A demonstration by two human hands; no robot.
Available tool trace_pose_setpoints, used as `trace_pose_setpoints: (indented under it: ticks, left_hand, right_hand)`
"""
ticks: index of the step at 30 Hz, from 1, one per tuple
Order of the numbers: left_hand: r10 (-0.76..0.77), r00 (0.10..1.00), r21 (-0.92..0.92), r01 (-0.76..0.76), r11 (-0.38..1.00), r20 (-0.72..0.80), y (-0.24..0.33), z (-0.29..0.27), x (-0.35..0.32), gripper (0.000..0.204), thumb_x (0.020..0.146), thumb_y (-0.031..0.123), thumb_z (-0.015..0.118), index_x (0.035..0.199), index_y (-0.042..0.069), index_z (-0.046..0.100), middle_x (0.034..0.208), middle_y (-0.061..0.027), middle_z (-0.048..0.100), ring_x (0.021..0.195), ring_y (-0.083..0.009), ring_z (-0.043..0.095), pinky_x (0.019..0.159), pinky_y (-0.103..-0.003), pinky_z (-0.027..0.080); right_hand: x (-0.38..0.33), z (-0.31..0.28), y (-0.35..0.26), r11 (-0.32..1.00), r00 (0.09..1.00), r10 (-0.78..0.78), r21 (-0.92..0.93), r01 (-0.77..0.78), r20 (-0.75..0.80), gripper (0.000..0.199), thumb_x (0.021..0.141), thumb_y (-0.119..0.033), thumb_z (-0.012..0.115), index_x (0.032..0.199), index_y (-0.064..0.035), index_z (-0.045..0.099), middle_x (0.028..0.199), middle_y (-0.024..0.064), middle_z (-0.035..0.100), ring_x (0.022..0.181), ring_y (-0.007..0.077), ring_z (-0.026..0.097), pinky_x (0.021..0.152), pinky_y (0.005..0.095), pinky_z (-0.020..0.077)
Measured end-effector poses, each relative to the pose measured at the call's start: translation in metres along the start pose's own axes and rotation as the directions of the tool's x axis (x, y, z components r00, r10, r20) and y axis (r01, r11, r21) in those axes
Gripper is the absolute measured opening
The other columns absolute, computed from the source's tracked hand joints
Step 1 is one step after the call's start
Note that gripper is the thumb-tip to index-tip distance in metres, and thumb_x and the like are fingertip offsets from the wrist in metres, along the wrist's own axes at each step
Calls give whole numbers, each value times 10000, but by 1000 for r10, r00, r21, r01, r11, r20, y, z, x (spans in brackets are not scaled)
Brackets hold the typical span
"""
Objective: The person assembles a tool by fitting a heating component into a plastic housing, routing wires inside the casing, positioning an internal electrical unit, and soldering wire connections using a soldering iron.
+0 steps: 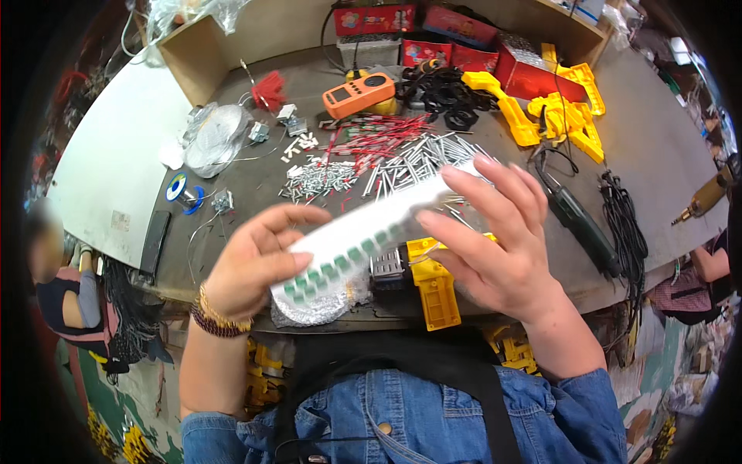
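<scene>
A long white strip (363, 228) with a row of green squares along its near edge slants up to the right in front of me. My left hand (259, 259) grips its lower left end, thumb pressed on top. By the upper right end, my right hand (495, 232) has its fingers spread; the fingertips overlap the strip, and whether they touch it is not clear. Underneath lies a yellow plastic housing (439, 298) with a metal plate (389, 264) beside it. A clear plastic bag (317, 303) sits below the strip's left end.
Metal pins (417, 162), red-wired parts (379, 139) and small screws (317, 179) lie in piles beyond my hands. Farther back are an orange meter (359, 94), black cables (448, 97) and yellow housings (560, 124). A soldering wire spool (184, 193) stands left; a dark green corded tool (576, 220) lies right.
</scene>
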State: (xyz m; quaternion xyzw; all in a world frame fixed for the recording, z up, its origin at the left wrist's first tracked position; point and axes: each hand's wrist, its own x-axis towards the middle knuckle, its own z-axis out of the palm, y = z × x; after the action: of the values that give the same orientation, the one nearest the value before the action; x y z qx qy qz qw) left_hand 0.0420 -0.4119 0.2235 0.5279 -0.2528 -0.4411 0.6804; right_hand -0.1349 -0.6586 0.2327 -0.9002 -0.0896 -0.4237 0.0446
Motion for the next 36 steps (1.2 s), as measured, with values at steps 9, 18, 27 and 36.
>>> trace_pose_setpoints:
  ticks: [9, 18, 27, 36]
  left_hand:
    - [219, 976, -368, -203, 907, 1, -56, 37, -12, 739, 923, 489, 637, 1427, 18, 372, 1179, -121, 620, 985, -211, 638, 841, -353, 531]
    - [305, 931, -80, -326, 942, -203, -82, 78, -1, 179, 929, 94, 684, 1019, 10, 555, 1109, -120, 607, 737, -118, 647, 614, -225, 517]
    - [347, 932, 42, -345, 938, -106, -84, 86, -9, 174, 948, 128, 669, 960, -1, 553, 1021, -90, 596, 743, -113, 651, 630, -226, 522]
    - [205, 908, -326, -332, 885, -366, -64, 18, 21, 263, 1013, 202, 561, 1119, -37, 584, 1082, -144, 673, 967, -200, 657, 855, -334, 550]
  right_hand:
    - [-27, 10, -5, 946, 961, 194, 223, -237, 195, 419, 667, 32, 678, 1068, -89, 672, 877, 57, 664, 836, 254, 636, 718, 383, 490]
    - [-31, 5, -29, 908, 956, 203, 323, -265, 213, 326, 720, -190, 811, 1015, -108, 701, 939, 28, 677, 858, 233, 633, 747, 360, 452]
    - [-38, 12, -34, 838, 953, 257, 455, -302, 160, 234, 685, -100, 812, 896, -100, 710, 887, 31, 686, 822, 228, 651, 759, 355, 474]
    - [-59, -2, -28, 904, 995, 37, 422, -73, 93, 272, 610, -80, 808, 843, -135, 677, 1086, 21, 671, 979, 255, 602, 869, 399, 442]
